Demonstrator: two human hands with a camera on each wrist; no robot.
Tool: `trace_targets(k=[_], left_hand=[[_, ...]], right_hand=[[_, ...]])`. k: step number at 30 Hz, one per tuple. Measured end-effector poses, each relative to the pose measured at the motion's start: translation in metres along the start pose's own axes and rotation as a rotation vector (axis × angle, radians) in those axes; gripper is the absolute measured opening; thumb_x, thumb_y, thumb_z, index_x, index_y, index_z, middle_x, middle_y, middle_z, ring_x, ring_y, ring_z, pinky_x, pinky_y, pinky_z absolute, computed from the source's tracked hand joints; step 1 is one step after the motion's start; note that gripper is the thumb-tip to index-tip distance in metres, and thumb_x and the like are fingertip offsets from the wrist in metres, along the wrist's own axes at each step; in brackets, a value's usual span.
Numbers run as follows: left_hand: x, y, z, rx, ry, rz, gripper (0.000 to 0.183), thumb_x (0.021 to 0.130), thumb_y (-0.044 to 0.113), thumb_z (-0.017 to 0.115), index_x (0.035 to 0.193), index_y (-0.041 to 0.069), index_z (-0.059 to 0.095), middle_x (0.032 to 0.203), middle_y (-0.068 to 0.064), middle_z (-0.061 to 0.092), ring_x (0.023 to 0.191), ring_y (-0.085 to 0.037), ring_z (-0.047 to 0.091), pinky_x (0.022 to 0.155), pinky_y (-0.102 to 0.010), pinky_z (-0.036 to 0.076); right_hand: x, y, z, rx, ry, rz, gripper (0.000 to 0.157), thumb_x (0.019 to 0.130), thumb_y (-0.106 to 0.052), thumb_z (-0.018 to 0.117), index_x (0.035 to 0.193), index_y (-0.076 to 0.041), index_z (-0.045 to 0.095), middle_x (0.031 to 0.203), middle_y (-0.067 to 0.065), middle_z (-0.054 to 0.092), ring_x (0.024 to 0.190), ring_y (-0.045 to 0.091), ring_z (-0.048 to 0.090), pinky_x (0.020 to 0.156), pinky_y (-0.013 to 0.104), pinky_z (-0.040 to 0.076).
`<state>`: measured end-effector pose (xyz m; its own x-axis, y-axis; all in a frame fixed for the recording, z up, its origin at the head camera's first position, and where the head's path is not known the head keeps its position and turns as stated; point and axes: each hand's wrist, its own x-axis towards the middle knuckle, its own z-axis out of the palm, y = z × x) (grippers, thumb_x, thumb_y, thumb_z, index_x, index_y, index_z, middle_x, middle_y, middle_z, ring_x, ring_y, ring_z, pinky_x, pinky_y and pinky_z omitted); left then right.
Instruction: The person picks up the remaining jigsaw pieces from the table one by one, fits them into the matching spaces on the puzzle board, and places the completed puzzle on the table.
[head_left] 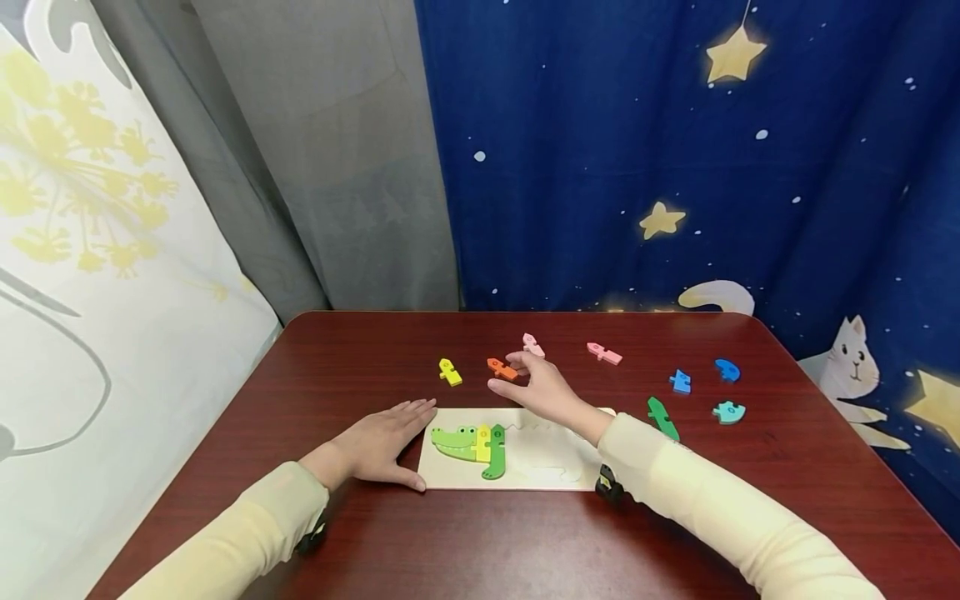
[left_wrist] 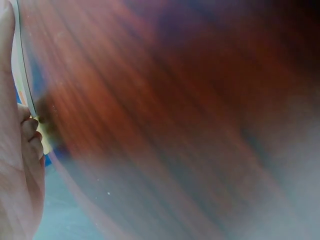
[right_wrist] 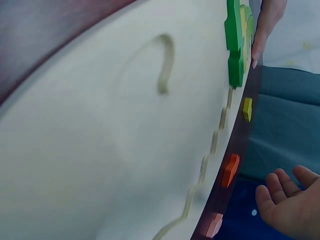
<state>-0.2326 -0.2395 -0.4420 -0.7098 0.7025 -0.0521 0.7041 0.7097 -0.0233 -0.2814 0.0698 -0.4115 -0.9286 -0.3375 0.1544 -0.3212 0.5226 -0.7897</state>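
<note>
A pale wooden puzzle board (head_left: 551, 454) lies flat on the table. At its left end sit a green crocodile head (head_left: 453, 440), a yellow piece (head_left: 482, 443) and a green leg piece (head_left: 497, 454). My left hand (head_left: 382, 442) rests by the board's left edge, fingers extended, thumb at the lower corner. Above the board's far edge, my right hand (head_left: 551, 392) reaches toward an orange piece (head_left: 501, 369), thumb and fingers spread and holding nothing. In the right wrist view its fingers (right_wrist: 277, 190) look loosely bent, apart from the orange piece (right_wrist: 230, 171).
Beyond the board lie a yellow piece (head_left: 450, 372) and pink pieces (head_left: 532, 345). Toward the right are a green piece (head_left: 663, 418), blue pieces (head_left: 681, 382) and a teal piece (head_left: 728, 412). The dark red table (head_left: 360, 350) ends at curtains behind.
</note>
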Motion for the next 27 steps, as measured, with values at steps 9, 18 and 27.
trace_targets(k=[9, 18, 27], left_hand=[[0.001, 0.001, -0.002, -0.008, -0.024, -0.014, 0.117, 0.075, 0.088, 0.040, 0.154, 0.004, 0.024, 0.160, -0.007, 0.020, 0.145, -0.021, 0.019, 0.116, -0.036, 0.021], [0.000, 0.002, -0.001, 0.005, -0.033, -0.016, 0.117, 0.075, 0.088, 0.039, 0.154, 0.004, 0.023, 0.160, -0.008, 0.020, 0.145, -0.021, 0.019, 0.116, -0.035, 0.021], [-0.002, 0.002, -0.002, -0.006, -0.016, 0.000, 0.115, 0.076, 0.086, 0.043, 0.153, 0.003, 0.025, 0.159, -0.009, 0.022, 0.144, -0.024, 0.023, 0.115, -0.038, 0.024]], right_hand=[[0.007, -0.011, 0.019, 0.028, 0.003, 0.037, 0.064, 0.084, -0.042, 0.076, 0.129, -0.001, 0.057, 0.122, 0.016, 0.061, 0.107, 0.027, 0.057, 0.093, 0.039, 0.049], [0.015, -0.017, 0.039, 0.054, 0.020, 0.050, 0.062, 0.084, -0.036, 0.076, 0.125, 0.005, 0.056, 0.114, 0.019, 0.062, 0.103, 0.028, 0.058, 0.090, 0.039, 0.050], [0.023, -0.018, 0.053, 0.025, -0.015, 0.082, 0.061, 0.084, -0.038, 0.077, 0.124, 0.004, 0.057, 0.108, 0.014, 0.062, 0.098, 0.024, 0.057, 0.086, 0.037, 0.051]])
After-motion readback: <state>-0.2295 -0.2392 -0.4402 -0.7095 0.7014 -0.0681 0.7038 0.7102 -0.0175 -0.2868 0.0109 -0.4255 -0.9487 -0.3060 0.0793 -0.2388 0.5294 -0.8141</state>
